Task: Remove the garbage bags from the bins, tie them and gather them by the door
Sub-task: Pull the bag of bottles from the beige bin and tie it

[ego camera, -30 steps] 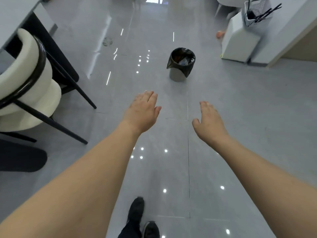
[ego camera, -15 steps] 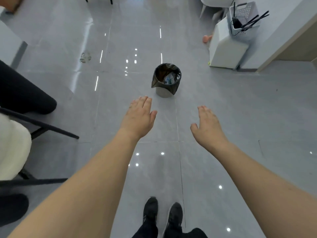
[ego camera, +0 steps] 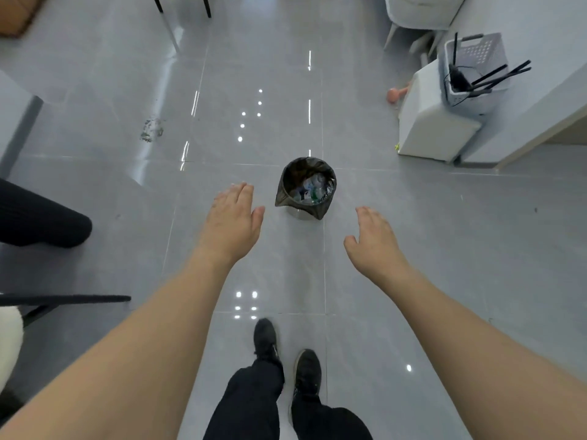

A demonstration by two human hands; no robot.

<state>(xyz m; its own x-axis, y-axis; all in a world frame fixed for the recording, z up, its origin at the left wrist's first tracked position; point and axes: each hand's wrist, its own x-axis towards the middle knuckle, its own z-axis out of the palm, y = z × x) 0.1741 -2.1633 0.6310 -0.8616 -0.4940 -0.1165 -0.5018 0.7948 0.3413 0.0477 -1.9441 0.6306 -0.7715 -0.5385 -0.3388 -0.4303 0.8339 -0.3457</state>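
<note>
A small round bin lined with a dark garbage bag (ego camera: 287, 198) stands on the grey tiled floor ahead of me, with crumpled rubbish visible inside. The bag's edge is folded over the bin's rim. My left hand (ego camera: 233, 222) is stretched forward, fingers straight, just left of the bin and touching nothing. My right hand (ego camera: 374, 241) reaches out to the lower right of the bin, fingers relaxed, holding nothing. Both hands are apart from the bag.
A white cabinet (ego camera: 432, 128) with a grey basket (ego camera: 473, 74) of black rods on top stands at the right. A black chair leg (ego camera: 66, 299) and a dark seat (ego camera: 38, 217) lie at the left. My feet in black shoes (ego camera: 286, 360) are below.
I have walked closer to the bin, which now sits nearer and lower in view. Both hands stay outstretched and empty. The white chair has slid off to the left.
</note>
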